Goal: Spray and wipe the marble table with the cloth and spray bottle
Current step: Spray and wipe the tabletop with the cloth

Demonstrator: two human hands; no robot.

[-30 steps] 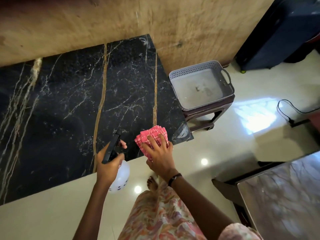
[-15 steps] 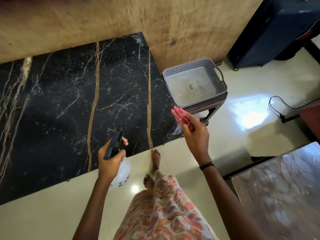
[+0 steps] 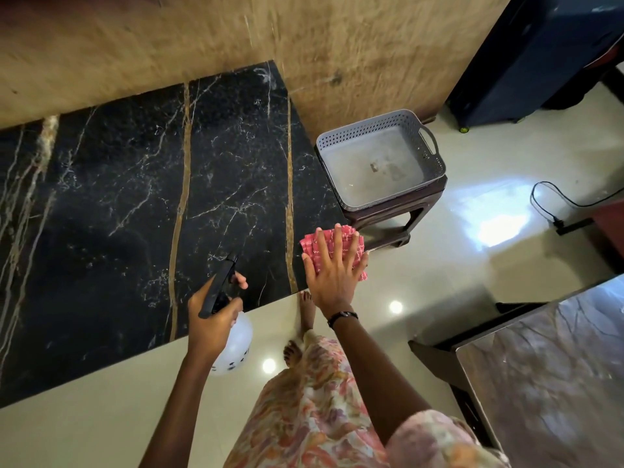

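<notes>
The black marble table (image 3: 135, 204) with gold and white veins fills the left and centre. My left hand (image 3: 211, 320) grips a white spray bottle (image 3: 233, 346) with a black trigger head, held at the table's near edge with the nozzle over the marble. My right hand (image 3: 332, 276) lies flat, fingers spread, pressing a folded pink cloth (image 3: 337, 236) onto the table's near right corner.
A grey perforated basket (image 3: 429, 153) sits on a dark stool (image 3: 401, 211) just right of the table. A brown wall runs behind. A dark suitcase (image 3: 526, 55) stands at the back right, a black cable (image 3: 547, 211) lies on the floor, and another marbled surface (image 3: 557, 373) is at right.
My right hand lifted the pink cloth off the table toward the basket, then brought it back down flat on the near right corner. The left hand kept the bottle nearly still.
</notes>
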